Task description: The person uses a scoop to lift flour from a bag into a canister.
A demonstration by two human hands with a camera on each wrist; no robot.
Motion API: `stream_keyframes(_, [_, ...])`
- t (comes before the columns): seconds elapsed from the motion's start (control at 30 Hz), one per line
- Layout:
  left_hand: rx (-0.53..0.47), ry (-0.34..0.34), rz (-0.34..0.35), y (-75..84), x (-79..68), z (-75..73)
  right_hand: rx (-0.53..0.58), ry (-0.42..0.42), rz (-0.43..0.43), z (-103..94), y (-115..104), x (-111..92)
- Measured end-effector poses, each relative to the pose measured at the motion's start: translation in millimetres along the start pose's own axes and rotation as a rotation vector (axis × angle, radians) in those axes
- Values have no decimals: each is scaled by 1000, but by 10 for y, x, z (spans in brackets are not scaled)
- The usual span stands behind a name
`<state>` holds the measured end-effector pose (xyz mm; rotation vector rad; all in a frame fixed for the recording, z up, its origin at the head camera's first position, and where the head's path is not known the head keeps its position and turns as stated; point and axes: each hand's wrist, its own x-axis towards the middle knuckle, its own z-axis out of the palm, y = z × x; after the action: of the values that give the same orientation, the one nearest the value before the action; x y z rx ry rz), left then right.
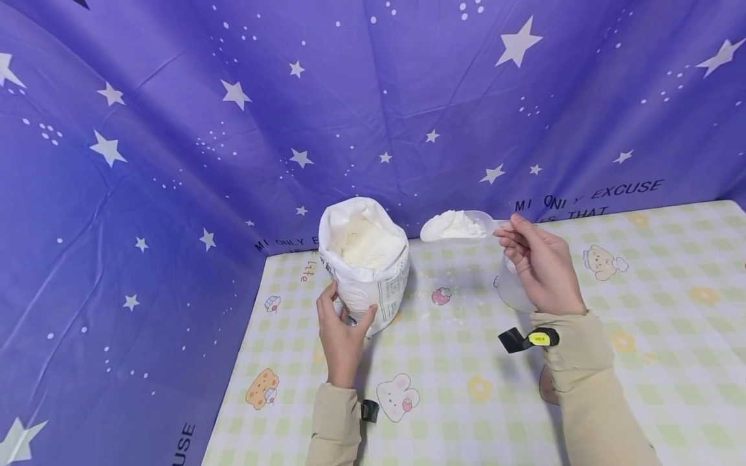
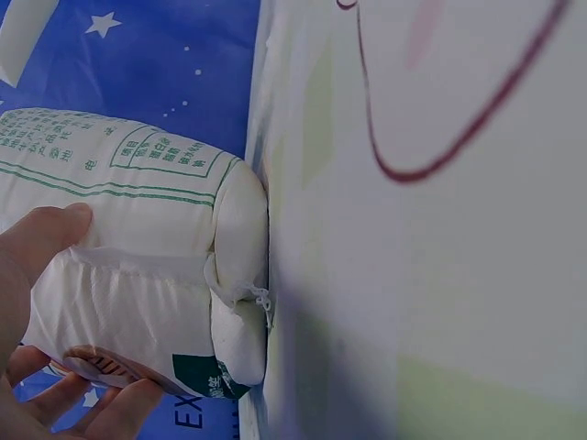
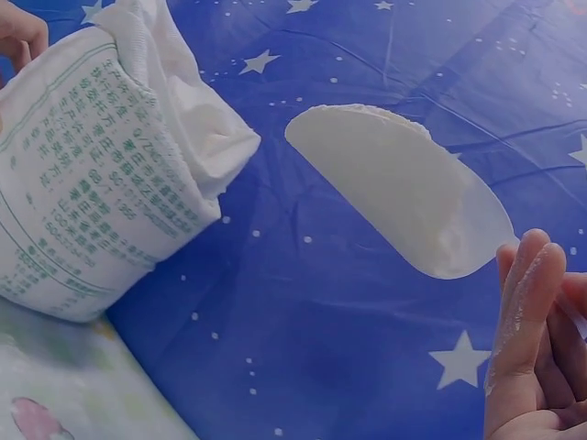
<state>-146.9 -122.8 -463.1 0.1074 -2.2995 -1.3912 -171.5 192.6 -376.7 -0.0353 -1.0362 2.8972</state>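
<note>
A white cloth flour bag (image 1: 392, 291) with green print stands with its top folded open, and pale flour (image 1: 367, 243) fills it nearly to the rim. My left hand (image 1: 342, 340) grips its near lower side, thumb on one face and fingers round the other, as the left wrist view confirms. To the bag's right, my right hand (image 1: 546, 272) pinches the handle of a clear plastic scoop (image 3: 376, 197). Heaped flour lies in the scoop, which is held roughly level above the table. White dust coats a finger (image 3: 518, 312) of that hand.
Partly hidden under my right hand is a translucent container (image 1: 513, 291) on the table. The checked tablecloth (image 1: 443, 362) has a dusting of flour between bag and container. A purple star-patterned curtain (image 1: 361, 97) hangs close behind the bag and along the left.
</note>
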Motion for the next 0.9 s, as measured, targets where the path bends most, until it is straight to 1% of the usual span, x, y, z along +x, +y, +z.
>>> stream_keyframes(0.27, [-7, -1, -5, -5, -1, -1, 60, -7, -15, -112, -116, -56])
stream_keyframes(0.43, [-10, -3, -3, 2, 3, -1, 71, 3, -35, -200, -184, -78])
stream_keyframes(0.63, [-7, -5, -4, 8, 4, -5, 126, 8, -47, -301, -261, -96])
stream_keyframes(0.9, [-9, -3, -4, 3, 1, -3, 162, 22, -60, -413, -351, -113])
